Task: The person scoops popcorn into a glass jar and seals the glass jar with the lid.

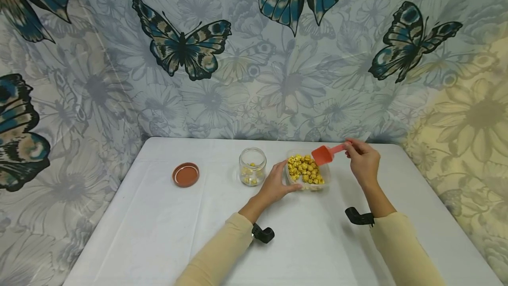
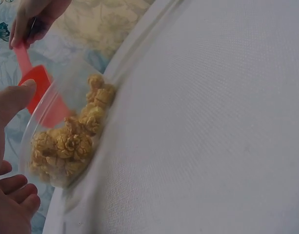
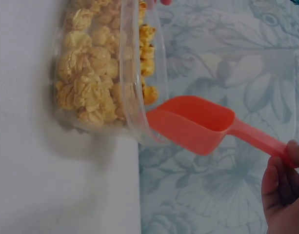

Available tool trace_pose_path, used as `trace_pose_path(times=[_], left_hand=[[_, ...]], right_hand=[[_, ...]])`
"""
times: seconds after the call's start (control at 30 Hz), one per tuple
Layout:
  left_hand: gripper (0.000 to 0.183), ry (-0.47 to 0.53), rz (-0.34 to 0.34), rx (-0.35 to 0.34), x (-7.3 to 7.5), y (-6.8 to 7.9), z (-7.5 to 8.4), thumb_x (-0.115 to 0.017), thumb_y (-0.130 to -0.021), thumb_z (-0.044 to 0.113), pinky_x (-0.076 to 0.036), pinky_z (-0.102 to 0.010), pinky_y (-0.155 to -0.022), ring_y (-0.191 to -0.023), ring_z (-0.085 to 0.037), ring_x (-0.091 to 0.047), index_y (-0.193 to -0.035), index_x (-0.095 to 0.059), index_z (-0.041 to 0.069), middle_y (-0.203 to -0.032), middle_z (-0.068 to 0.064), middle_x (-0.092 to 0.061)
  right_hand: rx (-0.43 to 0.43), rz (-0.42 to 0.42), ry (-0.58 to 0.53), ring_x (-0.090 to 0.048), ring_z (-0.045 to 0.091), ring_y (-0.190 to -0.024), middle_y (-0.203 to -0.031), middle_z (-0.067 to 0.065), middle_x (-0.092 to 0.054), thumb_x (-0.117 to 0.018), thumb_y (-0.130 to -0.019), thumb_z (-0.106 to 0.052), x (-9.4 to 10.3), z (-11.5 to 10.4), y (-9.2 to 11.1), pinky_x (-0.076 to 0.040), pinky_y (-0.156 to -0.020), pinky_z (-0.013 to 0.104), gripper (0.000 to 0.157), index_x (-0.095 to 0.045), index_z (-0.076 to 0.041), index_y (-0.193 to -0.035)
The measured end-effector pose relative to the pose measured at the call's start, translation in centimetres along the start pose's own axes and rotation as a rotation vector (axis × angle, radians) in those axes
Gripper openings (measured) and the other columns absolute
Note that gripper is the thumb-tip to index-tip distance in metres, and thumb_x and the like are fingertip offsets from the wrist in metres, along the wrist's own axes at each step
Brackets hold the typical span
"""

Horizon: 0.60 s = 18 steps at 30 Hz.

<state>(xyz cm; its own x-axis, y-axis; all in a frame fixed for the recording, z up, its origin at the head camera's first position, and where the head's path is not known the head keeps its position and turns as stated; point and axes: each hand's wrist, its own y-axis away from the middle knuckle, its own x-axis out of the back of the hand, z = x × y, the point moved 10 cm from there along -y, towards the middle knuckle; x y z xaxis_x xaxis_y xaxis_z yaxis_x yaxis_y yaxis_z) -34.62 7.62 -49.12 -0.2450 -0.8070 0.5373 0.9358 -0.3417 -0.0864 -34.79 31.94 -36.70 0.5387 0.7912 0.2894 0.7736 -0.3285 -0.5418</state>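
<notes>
A clear plastic container [image 1: 326, 174] holds yellow caramel popcorn [image 1: 304, 169]. My left hand [image 1: 274, 185] holds the container's left side, its fingers along the far left edge and the thumb at the near side. My right hand [image 1: 364, 163] pinches the end of a red scoop's handle. The scoop [image 3: 188, 126] is tilted with its tip down over the container's right rim, and no popcorn shows in its bowl. Left of the container stands an open glass jar [image 1: 252, 158] with a few popcorn pieces low inside.
A brown round lid [image 1: 185, 175] lies on the white-covered table [image 1: 158, 228], left of the jar. Behind the table hangs a butterfly-patterned cloth [image 1: 214, 100]. Black wrist straps with camera mounts [image 1: 263, 234] sit on both forearms.
</notes>
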Motion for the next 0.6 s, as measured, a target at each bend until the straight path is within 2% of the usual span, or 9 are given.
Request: trace_pose_path(times=[0.17, 0.27, 0.33, 0.4, 0.5, 0.6], left_hand=[[0.091, -0.015, 0.001, 0.011, -0.3, -0.3, -0.3, -0.075, -0.084, 0.041, -0.036, -0.046, -0.115, -0.142, -0.031, -0.038, -0.153, -0.027, 0.004, -0.153, -0.017, -0.035], [0.091, -0.026, -0.002, 0.015, -0.5, -0.3, -0.6, -0.074, -0.085, 0.041, -0.036, -0.045, -0.115, -0.142, -0.031, -0.038, -0.153, -0.026, 0.004, -0.153, -0.017, -0.035], [0.091, -0.04, 0.003, 0.018, -0.5, -0.3, -0.7, -0.074, -0.085, 0.042, -0.036, -0.045, -0.115, -0.141, -0.03, -0.038, -0.153, -0.027, 0.004, -0.153, -0.016, -0.035], [0.09, -0.049, 0.012, 0.017, -0.4, -0.3, -0.7, -0.074, -0.085, 0.042, -0.037, -0.045, -0.115, -0.141, -0.03, -0.039, -0.153, -0.028, 0.005, -0.153, -0.016, -0.036], [0.09, -0.058, 0.025, 0.014, -0.3, -0.4, -0.8, -0.074, -0.084, 0.042, -0.038, -0.045, -0.114, -0.14, -0.03, -0.04, -0.152, -0.029, 0.005, -0.152, -0.016, -0.037], [0.09, -0.056, 0.027, 0.008, -0.3, -0.5, -0.8, -0.075, -0.084, 0.042, -0.038, -0.044, -0.114, -0.14, -0.03, -0.04, -0.152, -0.03, 0.005, -0.152, -0.016, -0.037]], right_hand=[[0.167, -0.109, 0.099, -0.051, -0.013, -0.064, -0.081, 0.018, -0.068, -0.068, -0.088, 0.001, -1.6, -1.6, 0.1, -0.043, -0.059, 0.001, 0.017, -0.073, 0.008, -0.102], [0.209, -0.23, 0.146, -0.049, -0.013, -0.067, -0.086, 0.024, -0.068, -0.066, -0.089, 0.001, -3.0, -1.8, 0.3, -0.042, -0.059, 0.002, 0.016, -0.072, 0.008, -0.103], [0.202, -0.308, 0.166, -0.049, -0.011, -0.067, -0.087, 0.024, -0.069, -0.064, -0.091, -0.001, -3.8, -1.6, 0.3, -0.043, -0.058, 0.005, 0.017, -0.072, 0.007, -0.104], [0.157, -0.364, 0.188, -0.051, -0.009, -0.067, -0.09, 0.025, -0.07, -0.063, -0.093, -0.005, -4.4, -0.8, 0.2, -0.045, -0.058, 0.006, 0.02, -0.071, 0.007, -0.107], [0.008, -0.386, 0.175, -0.056, -0.006, -0.066, -0.092, 0.023, -0.07, -0.061, -0.096, -0.013, -4.3, 1.1, 0.0, -0.049, -0.06, 0.008, 0.027, -0.069, 0.007, -0.113], [-0.185, -0.358, 0.124, -0.06, -0.004, -0.066, -0.086, 0.006, -0.071, -0.06, -0.097, -0.018, -3.6, 3.4, -0.1, -0.052, -0.062, 0.009, 0.033, -0.066, 0.007, -0.119]])
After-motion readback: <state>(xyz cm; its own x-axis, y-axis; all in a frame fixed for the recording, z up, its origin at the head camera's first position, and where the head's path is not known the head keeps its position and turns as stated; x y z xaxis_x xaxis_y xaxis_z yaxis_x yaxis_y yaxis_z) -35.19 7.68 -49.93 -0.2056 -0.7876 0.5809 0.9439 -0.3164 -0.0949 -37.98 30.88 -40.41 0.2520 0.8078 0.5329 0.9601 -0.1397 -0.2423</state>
